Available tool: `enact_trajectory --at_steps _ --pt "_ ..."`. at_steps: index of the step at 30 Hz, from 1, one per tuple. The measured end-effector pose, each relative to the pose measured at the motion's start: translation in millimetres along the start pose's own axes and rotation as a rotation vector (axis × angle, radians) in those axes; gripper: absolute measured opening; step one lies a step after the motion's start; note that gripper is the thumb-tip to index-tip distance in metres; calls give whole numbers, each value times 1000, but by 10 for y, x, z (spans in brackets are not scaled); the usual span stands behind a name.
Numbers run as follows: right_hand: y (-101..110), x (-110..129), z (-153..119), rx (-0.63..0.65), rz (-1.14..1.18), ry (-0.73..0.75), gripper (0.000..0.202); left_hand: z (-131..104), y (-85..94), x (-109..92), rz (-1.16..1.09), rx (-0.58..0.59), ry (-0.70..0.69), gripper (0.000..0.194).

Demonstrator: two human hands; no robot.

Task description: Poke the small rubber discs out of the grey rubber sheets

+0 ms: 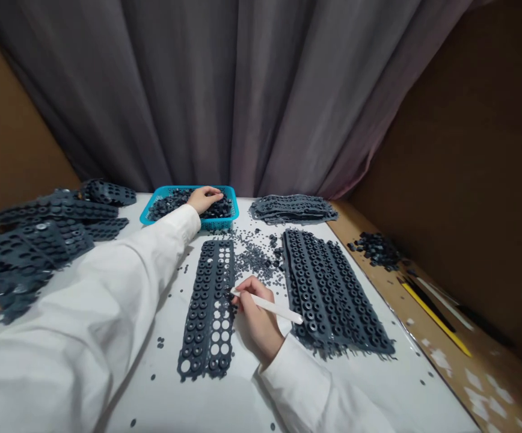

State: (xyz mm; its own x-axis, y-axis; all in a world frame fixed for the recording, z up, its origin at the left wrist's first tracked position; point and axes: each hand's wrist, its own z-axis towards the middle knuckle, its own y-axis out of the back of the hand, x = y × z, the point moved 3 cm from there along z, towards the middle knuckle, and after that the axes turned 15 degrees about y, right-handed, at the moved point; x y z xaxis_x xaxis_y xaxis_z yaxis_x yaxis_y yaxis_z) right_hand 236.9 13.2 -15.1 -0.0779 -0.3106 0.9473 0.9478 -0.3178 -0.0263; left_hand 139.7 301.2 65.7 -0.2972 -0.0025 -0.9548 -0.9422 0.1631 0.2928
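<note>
Midway between the near and far edges of the desk (225, 409) lies one perforated sheet (210, 300); the fingers of the right hand (261, 319) grip one white tool (279, 310), tip at the sheet's right side. Unpinned by a second hand, the sheet could slide. By the far edge, one blue basket (236, 207) holds uncountable dark pieces (166, 207); whether the left hand (204, 201) there grips any, I cannot tell.

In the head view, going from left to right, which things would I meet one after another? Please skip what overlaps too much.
Heap of dark perforated sheets → turquoise basket → right hand with a white pen-shaped tool → wide sheet of dark rings → yellow stick-like tool.
</note>
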Motion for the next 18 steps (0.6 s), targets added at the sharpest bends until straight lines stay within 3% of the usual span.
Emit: enact_trajectory --at_steps 3,7,10,12,14,15,17,18 --pt "25 10 12 -15 -14 -25 9 1 -33 62 153 24 -92 44" --pt "40 9 26 -23 -100 -14 3 -194 58 92 335 48 -197 59" --pt "25 25 28 12 -182 -5 5 -480 149 59 443 37 -279 60" --pt "16 49 30 24 -214 -3 7 -775 159 22 591 74 -423 47" --pt "12 76 36 29 -235 4 8 -1131 110 13 784 226 -597 23" --pt "11 89 41 34 -243 10 9 -1313 73 30 853 363 -655 19" --pt "5 106 51 61 -252 27 10 -1637 3 93 949 659 -691 15" --pt "1 110 55 79 -252 36 10 -1753 -21 125 997 731 -679 12"
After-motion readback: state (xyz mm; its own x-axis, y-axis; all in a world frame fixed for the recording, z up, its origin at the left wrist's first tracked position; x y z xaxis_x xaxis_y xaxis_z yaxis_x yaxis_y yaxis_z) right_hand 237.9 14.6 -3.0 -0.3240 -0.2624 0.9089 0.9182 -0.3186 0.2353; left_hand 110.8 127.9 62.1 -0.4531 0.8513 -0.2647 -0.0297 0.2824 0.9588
